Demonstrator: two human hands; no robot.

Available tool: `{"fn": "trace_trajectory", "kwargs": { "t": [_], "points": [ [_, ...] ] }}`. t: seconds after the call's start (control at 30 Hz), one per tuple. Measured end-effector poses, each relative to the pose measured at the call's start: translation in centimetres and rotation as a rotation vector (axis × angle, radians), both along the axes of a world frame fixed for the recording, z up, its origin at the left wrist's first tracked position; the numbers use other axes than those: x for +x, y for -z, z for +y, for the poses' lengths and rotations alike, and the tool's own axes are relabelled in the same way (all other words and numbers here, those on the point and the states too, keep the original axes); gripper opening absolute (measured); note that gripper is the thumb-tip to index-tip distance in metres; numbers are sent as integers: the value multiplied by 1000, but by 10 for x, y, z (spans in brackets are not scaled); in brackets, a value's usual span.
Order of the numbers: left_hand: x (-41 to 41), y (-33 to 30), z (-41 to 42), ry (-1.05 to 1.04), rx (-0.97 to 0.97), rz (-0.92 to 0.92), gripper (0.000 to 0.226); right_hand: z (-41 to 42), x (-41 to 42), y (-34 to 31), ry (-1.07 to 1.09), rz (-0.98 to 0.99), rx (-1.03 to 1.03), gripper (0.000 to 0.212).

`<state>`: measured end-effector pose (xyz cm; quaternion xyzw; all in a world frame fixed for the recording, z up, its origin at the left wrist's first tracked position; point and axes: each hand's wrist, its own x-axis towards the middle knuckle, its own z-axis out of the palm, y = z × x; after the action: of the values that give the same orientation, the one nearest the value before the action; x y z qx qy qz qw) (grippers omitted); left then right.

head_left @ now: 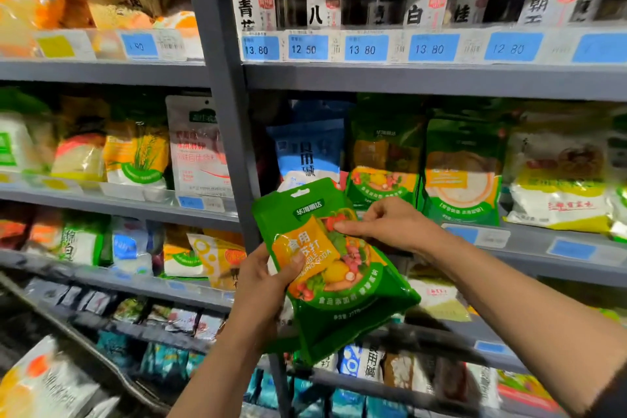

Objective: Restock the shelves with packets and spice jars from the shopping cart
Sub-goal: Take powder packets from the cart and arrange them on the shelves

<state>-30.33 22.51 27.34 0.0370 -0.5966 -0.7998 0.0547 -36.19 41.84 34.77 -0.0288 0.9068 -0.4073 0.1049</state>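
A green baking soda packet (334, 282) with an orange label is held up, tilted, in front of the grey shelves. My left hand (263, 285) grips its lower left edge, thumb across the front. My right hand (380, 226) pinches its upper right part, the thumb lying on the front. Matching green packets (383, 159) stand on the middle shelf (509, 237) just behind. Clear spice jars (254, 0) with white labels line the top shelf.
A grey upright post (222, 88) divides the shelving just left of the packet. Blue price tags (366, 47) run along the shelf edges. More packets fill the left bays and lower shelves. A white and orange bag (44, 380) lies at bottom left behind a dark bar.
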Motion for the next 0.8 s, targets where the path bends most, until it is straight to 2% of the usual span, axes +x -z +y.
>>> {"fn": "trace_trajectory", "kwargs": {
  "t": [0.13, 0.3, 0.37, 0.47, 0.57, 0.63, 0.73, 0.8],
  "points": [
    [1, 4, 14, 48, -19, 23, 39, 8, 16, -6, -18, -36, 54, 42],
    [1, 6, 24, 117, -19, 29, 44, 24, 20, -3, 10, 111, 106, 36],
    [1, 7, 21, 100, 7, 15, 38, 42, 10, -10, 122, 196, 78, 35],
    [3, 8, 13, 62, 53, -14, 33, 76, -13, -26, 385, 385, -85, 34],
    [5, 9, 6, 38, 84, -10, 31, 89, -35, -36, 579, 522, -100, 24],
    [6, 10, 3, 43, 99, -5, 32, 84, -50, -36, 643, 550, -99, 20],
    [4, 9, -4, 44, 128, 6, 40, 64, -74, -29, 719, 533, -109, 33],
    [3, 6, -9, 49, 134, 23, 51, 50, -88, -25, 743, 523, -104, 25]
  ]
}}
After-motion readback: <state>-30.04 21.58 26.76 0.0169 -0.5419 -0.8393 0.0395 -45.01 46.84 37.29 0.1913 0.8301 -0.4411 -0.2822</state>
